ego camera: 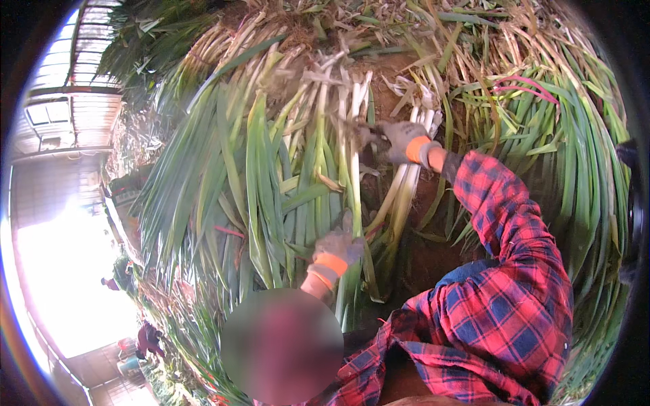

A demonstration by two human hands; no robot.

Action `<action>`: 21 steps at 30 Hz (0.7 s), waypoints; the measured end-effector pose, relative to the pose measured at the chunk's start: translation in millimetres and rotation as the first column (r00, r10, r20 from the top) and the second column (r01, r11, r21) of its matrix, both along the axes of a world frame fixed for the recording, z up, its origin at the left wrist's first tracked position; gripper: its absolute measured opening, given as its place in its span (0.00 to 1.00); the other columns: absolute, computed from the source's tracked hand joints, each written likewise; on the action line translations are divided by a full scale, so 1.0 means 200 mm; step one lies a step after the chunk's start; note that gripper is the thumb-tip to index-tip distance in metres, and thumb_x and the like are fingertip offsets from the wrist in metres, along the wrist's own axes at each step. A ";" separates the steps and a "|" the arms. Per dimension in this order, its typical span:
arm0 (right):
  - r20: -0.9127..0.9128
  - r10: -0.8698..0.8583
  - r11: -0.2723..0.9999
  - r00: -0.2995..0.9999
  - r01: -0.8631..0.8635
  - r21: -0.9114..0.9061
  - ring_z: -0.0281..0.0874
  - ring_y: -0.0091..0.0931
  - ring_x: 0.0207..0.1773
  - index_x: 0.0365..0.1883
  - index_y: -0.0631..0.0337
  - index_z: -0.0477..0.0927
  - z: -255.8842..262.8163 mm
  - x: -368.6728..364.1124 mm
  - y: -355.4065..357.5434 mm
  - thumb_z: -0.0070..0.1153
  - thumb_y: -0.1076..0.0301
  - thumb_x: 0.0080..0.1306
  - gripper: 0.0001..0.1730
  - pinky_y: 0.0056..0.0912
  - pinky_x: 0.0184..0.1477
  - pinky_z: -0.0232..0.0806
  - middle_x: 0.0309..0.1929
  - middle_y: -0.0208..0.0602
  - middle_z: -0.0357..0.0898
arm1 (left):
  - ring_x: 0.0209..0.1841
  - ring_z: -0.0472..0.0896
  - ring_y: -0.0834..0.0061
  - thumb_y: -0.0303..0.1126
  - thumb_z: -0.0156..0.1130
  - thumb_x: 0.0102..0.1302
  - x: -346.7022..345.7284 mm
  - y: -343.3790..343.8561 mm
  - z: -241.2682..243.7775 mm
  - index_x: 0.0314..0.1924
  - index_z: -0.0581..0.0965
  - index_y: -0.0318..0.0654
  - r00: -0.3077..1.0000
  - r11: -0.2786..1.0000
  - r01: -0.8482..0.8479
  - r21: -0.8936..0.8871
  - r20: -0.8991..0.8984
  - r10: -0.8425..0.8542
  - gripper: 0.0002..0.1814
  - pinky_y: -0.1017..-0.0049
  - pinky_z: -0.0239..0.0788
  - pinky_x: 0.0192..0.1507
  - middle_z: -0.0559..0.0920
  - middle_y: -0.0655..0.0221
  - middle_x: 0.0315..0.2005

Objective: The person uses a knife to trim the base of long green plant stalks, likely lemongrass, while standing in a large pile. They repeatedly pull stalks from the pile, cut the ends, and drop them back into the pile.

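Observation:
My left hand, in a grey work glove with an orange cuff, is closed around the green lower part of a long-leaved leek or large green onion. The plant's pale stalk runs up past my right hand. My right hand, gloved alike, is bent around a dark, blurred thing that reaches towards that stalk; its kind cannot be told. Behind this hand lie several pale stalks with dry outer leaves at their upper ends. Leafy green plants lie thickly to the left of the held one.
More plants with a pink tie lie at the right, on brown ground. Roots and dry leaves are heaped at the top. At the far left a person is near more plants, beside a bright opening in a metal-walled building.

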State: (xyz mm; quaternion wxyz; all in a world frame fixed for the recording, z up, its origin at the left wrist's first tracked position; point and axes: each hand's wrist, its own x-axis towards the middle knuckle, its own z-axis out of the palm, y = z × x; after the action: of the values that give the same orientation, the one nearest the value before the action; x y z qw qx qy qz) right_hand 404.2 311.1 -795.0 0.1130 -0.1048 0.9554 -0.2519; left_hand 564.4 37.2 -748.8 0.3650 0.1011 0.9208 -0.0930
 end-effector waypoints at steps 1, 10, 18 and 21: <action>0.078 0.075 0.991 0.994 -0.083 0.104 0.85 0.45 0.43 0.59 0.55 0.74 0.06 0.03 -0.02 0.55 0.41 0.63 0.34 0.50 0.44 0.74 0.39 0.49 0.85 | 0.47 0.84 0.51 0.53 0.54 0.68 -0.06 -0.02 0.04 0.79 0.48 0.49 0.993 0.989 0.121 -0.080 -0.005 -0.121 0.45 0.52 0.77 0.47 0.81 0.50 0.52; 0.232 -0.045 0.999 0.972 0.045 0.003 0.82 0.46 0.52 0.66 0.50 0.71 0.17 0.06 0.00 0.66 0.37 0.52 0.47 0.47 0.53 0.72 0.45 0.47 0.84 | 0.59 0.80 0.52 0.56 0.63 0.62 -1.30 -0.23 0.35 0.71 0.66 0.45 0.640 0.927 -0.369 0.070 -0.703 0.308 0.41 0.56 0.73 0.58 0.74 0.53 0.65; 0.200 -0.070 0.993 0.977 0.087 -0.077 0.79 0.48 0.56 0.69 0.58 0.68 0.06 0.23 0.10 0.67 0.41 0.51 0.50 0.46 0.58 0.69 0.49 0.53 0.82 | 0.62 0.77 0.48 0.62 0.70 0.55 -0.79 -0.45 -0.14 0.69 0.67 0.37 0.875 0.895 -0.221 0.386 -0.327 0.357 0.49 0.57 0.69 0.62 0.77 0.45 0.60; 0.228 0.033 0.996 0.973 -0.013 -0.089 0.82 0.48 0.49 0.69 0.59 0.67 0.23 0.36 0.07 0.67 0.41 0.52 0.50 0.46 0.52 0.72 0.46 0.53 0.83 | 0.65 0.74 0.48 0.63 0.69 0.55 -0.38 -0.32 -0.05 0.73 0.62 0.39 0.850 0.773 -0.473 0.423 -0.011 0.526 0.54 0.57 0.65 0.66 0.74 0.45 0.64</action>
State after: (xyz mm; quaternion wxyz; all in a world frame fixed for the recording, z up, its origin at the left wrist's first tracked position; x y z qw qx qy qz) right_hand 476.4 325.3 -749.3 0.2206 -0.0911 0.9228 -0.3025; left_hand 487.9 -27.2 -759.7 0.2873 -0.0801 0.9346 0.1939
